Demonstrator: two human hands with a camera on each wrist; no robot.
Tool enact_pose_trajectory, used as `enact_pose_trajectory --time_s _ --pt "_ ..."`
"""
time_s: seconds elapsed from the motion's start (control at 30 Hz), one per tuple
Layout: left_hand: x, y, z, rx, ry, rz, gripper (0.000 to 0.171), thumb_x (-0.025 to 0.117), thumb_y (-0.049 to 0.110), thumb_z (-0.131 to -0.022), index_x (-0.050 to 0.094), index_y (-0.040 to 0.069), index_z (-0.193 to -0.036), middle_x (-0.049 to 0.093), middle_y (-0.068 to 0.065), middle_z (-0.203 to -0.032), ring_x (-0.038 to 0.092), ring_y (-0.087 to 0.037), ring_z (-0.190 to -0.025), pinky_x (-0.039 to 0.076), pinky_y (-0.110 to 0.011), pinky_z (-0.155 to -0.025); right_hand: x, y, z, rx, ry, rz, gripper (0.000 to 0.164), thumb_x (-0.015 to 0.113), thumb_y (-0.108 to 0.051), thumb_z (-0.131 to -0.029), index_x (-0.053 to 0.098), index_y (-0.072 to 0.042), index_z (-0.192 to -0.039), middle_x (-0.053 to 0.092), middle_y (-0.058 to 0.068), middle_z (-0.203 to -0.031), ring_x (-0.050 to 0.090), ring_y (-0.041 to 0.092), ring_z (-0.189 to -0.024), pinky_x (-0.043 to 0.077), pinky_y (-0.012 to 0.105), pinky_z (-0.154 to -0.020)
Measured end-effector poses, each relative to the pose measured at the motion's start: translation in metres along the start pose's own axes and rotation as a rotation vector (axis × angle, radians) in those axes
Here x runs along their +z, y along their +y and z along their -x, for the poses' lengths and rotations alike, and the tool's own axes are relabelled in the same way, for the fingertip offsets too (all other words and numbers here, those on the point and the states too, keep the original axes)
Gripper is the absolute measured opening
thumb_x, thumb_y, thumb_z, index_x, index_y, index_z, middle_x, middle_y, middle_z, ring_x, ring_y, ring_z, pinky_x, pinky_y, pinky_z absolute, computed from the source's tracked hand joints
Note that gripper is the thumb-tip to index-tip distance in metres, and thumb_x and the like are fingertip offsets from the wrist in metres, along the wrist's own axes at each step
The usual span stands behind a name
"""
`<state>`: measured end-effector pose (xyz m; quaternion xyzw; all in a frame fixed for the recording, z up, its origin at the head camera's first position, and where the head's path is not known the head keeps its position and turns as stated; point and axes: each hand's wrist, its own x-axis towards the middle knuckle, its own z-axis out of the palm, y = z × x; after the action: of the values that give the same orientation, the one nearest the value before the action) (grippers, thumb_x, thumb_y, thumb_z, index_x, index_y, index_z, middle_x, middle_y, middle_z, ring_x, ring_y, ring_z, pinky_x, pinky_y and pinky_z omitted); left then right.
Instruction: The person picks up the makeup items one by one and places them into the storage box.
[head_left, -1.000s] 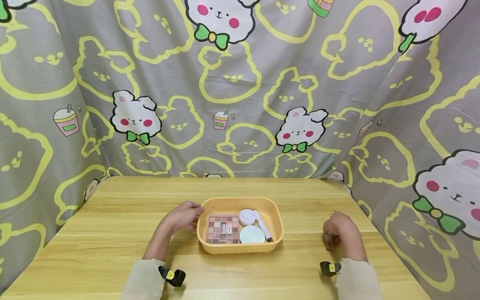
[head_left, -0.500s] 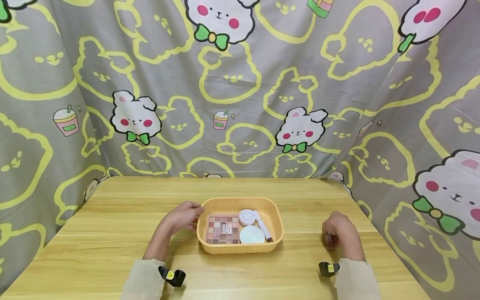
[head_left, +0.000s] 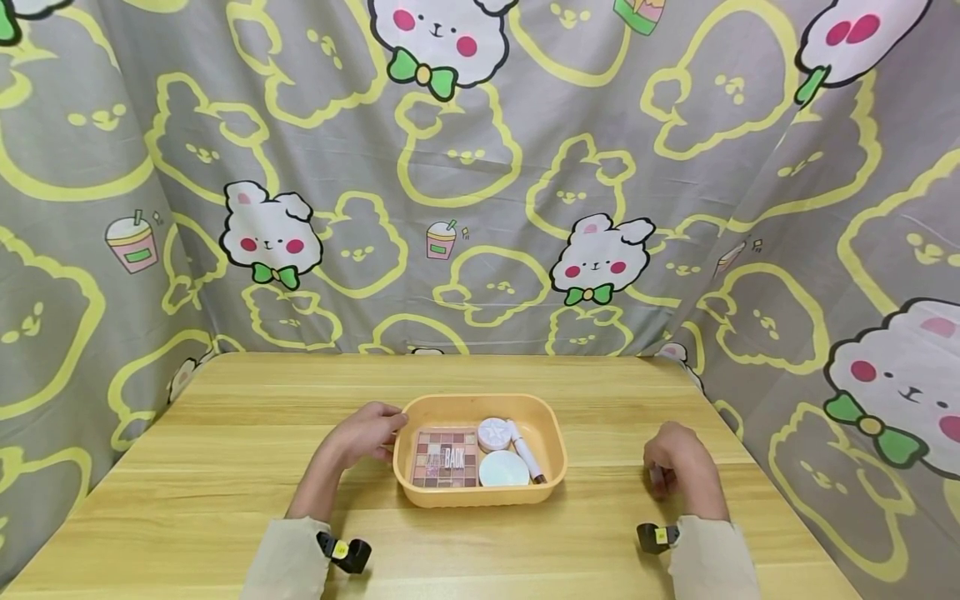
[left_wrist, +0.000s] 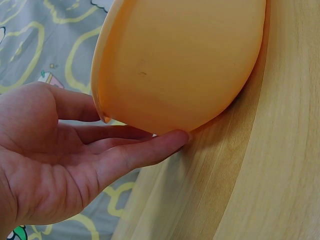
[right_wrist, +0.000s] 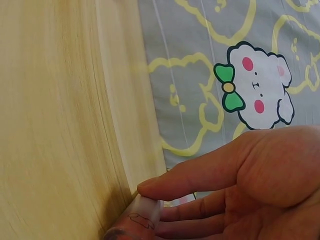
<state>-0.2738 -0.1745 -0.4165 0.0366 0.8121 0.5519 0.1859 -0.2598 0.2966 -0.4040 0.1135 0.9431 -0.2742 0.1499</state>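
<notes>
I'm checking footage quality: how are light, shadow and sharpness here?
Head view: fairly even light, "BACK" readable on the palette; left wrist: soft shadow on the table near the left hand; right wrist: darker shadow beside the right hand.

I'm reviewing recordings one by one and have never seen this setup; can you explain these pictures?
There's no machine: a person works bare-handed. The wide pictures come from a camera worn on the head; the close-ups from wrist cameras. On the wooden table stands an orange tray with a colour palette, two round cases and a slim tube. The left hand grips the tray's left end; the right hand, away from it, pinches a small pale thing I can't identify.
</notes>
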Motion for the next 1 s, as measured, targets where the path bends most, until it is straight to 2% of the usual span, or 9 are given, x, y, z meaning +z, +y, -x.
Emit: enact_pose_trajectory --time_s 0.27,0.6,1.0 --pt "0.0001 -0.0008 -0.0004 -0.001 0.005 0.011 0.042 0.042 0.016 -0.108 0.053 -0.013 -0.136 0.066 -0.022 -0.121 0.069 -0.025 -0.100 0.061 -0.038 -0.074 0.0002 -0.0017 0.0014 0.019 -0.008 -0.038 0.016 0.058 0.004 -0.080 0.069 0.012 -0.071 0.066 0.012 -0.054 0.066 0.021 -0.050 0.054 0.029 -0.048" --pt "0.0005 -0.0003 -0.0013 -0.013 0.016 0.009 0.043 0.043 0.017 -0.108 0.053 -0.013 -0.136 0.066 -0.021 -0.122 0.069 -0.026 -0.102 0.062 -0.039 -0.076 -0.0003 -0.0029 0.0030 0.014 0.003 -0.044 0.014 0.059 0.005 -0.078 0.068 0.013 -0.071 0.065 0.012 -0.053 0.065 0.021 -0.049 0.054 0.028 -0.047" --pt "0.0004 -0.0004 -0.0017 -0.016 0.013 0.006 0.043 0.042 0.017 -0.108 0.053 -0.013 -0.137 0.066 -0.021 -0.123 0.069 -0.026 -0.103 0.062 -0.040 -0.076 -0.0003 -0.0011 0.0018 -0.006 0.008 0.002 0.020 0.058 0.002 -0.079 0.070 0.009 -0.065 0.064 0.009 -0.051 0.062 0.018 -0.047 0.051 0.026 -0.046"
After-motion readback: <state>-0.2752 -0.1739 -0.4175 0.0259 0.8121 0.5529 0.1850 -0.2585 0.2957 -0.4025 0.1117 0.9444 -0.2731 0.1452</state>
